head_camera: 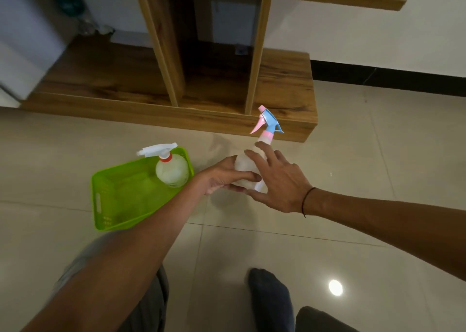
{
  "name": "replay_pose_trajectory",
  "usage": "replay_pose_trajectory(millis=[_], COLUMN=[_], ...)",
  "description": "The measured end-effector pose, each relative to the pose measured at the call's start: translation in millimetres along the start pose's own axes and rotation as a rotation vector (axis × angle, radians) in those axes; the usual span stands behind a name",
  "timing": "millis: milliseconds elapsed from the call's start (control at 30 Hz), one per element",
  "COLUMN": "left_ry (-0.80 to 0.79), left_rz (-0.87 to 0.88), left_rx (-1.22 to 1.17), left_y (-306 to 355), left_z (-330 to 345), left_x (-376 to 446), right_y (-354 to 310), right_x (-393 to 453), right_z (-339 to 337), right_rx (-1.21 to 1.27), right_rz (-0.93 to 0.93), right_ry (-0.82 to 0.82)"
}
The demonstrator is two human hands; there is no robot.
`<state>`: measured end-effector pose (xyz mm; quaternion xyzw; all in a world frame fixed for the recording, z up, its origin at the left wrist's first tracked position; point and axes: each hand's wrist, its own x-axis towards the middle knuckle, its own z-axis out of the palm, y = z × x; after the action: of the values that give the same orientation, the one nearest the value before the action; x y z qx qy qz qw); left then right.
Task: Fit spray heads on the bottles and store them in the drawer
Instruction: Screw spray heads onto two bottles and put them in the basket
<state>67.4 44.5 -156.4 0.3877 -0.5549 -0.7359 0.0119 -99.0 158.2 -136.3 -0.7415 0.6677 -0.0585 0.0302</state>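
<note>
A translucent white bottle with a pink and blue spray head stands tilted above the tiled floor. My left hand is wrapped around its lower body. My right hand rests against the bottle's right side with fingers spread. A second round bottle with a white spray head and orange collar stands upright in the far right corner of a lime green basket on the floor to the left.
A wooden cabinet with open compartments stands on a low wooden base just beyond the bottles. A white appliance is at the far left. My knees and a dark socked foot are near the bottom.
</note>
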Motion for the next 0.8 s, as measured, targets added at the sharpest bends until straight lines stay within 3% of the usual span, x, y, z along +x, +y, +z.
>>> replay_pose_trajectory(millis=[100, 233, 367, 500, 567, 800], left_ry=[0.062, 0.152, 0.218, 0.253, 0.258, 0.290], left_rz=[0.011, 0.019, 0.052, 0.081, 0.073, 0.068], left_rx=[-0.011, -0.015, 0.191, 0.394, 0.425, 0.557], left_y=[1.6, 1.2, -3.4, -13.1, -19.0, -43.2], left_z=[-17.0, -44.2, -64.1, -81.3, -89.6, -113.4], left_x=[-13.5, -30.2, -48.6, -68.6, -80.9, -115.5], right_y=[1.0, -10.4, -15.7, -14.0, -19.0, -63.4], right_x=[13.5, 42.5, 87.4, 123.6, 132.0, 139.8], right_z=[-10.1, -14.0, -25.6, -46.9, -48.9, -30.7], right_rx=[0.190, 0.447, 0.606, 0.832, 0.824, 0.900], right_rz=[0.000, 0.163, 0.362, 0.214, 0.113, 0.202], right_ry=[0.063, 0.225, 0.373, 0.074, -0.046, -0.207])
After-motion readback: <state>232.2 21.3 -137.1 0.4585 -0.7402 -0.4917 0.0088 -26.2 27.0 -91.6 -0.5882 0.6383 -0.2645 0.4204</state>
